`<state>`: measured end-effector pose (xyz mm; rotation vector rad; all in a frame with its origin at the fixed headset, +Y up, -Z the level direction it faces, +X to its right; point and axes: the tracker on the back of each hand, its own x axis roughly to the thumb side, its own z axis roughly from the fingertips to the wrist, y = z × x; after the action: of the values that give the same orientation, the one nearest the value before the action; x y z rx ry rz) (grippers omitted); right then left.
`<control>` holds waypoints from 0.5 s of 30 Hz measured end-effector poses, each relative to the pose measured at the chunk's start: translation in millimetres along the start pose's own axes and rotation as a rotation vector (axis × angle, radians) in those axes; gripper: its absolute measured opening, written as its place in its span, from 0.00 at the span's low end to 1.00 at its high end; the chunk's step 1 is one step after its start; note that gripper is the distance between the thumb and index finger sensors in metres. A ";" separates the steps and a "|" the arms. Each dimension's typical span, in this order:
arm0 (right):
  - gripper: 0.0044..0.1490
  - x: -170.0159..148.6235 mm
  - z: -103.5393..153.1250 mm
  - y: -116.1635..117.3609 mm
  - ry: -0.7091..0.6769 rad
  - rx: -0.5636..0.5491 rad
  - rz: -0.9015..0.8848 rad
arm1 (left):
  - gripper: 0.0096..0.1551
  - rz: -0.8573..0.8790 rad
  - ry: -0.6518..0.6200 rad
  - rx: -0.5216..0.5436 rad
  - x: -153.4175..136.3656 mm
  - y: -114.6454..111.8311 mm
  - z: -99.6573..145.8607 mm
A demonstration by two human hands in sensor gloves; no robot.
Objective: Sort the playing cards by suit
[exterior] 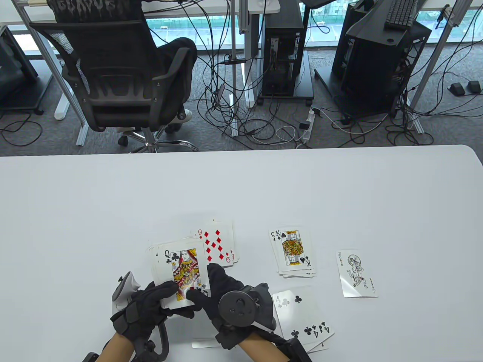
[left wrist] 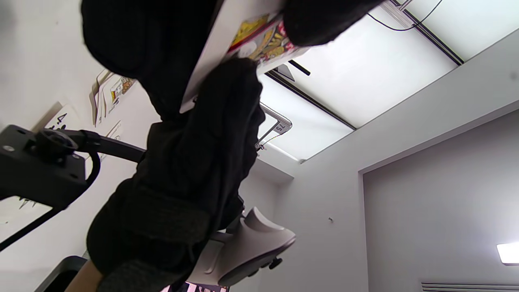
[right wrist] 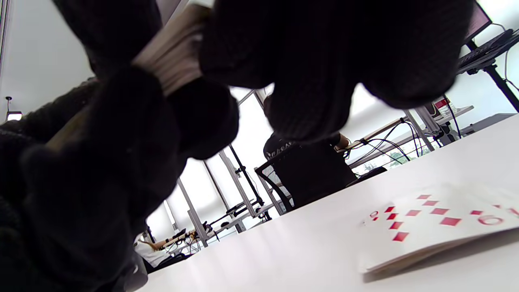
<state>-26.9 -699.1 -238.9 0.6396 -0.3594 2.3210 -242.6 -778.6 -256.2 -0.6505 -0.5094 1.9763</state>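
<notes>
White rounded bench (exterior: 113, 196) bears face-up card piles, black mesh office chair (exterior: 124, 75) and cables beyond; left hand (exterior: 151, 305) grips fanned playing-card deck (exterior: 177, 264), right hand (exterior: 219, 294) pinches its queen of clubs (exterior: 185, 271).

The right hand (exterior: 222, 298) covers the queen's (exterior: 183, 273) lower right corner. Cards under the queen show only their edges, their faces hidden. A card (exterior: 203, 343) by the wrists is mostly hidden. Both wrist views show gloves as dark blurs.
</notes>
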 end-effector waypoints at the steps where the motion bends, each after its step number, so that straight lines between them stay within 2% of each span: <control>1: 0.43 -1.3 -0.2 -0.9 0.009 -0.001 -0.020 | 0.29 0.006 0.001 -0.004 -0.2 -0.3 -0.1; 7: 0.28 -16.0 2.7 -7.3 0.129 0.034 -0.288 | 0.29 0.028 0.001 -0.058 -3.5 -3.9 -3.2; 15: 0.24 -22.4 6.2 -15.3 0.136 0.010 -0.268 | 0.30 0.027 0.005 -0.058 -3.4 -4.6 -3.1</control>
<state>0.1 -703.0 -244.5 0.4980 -0.1861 2.0966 -236.3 -779.3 -255.1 -0.7013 -0.5597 1.9908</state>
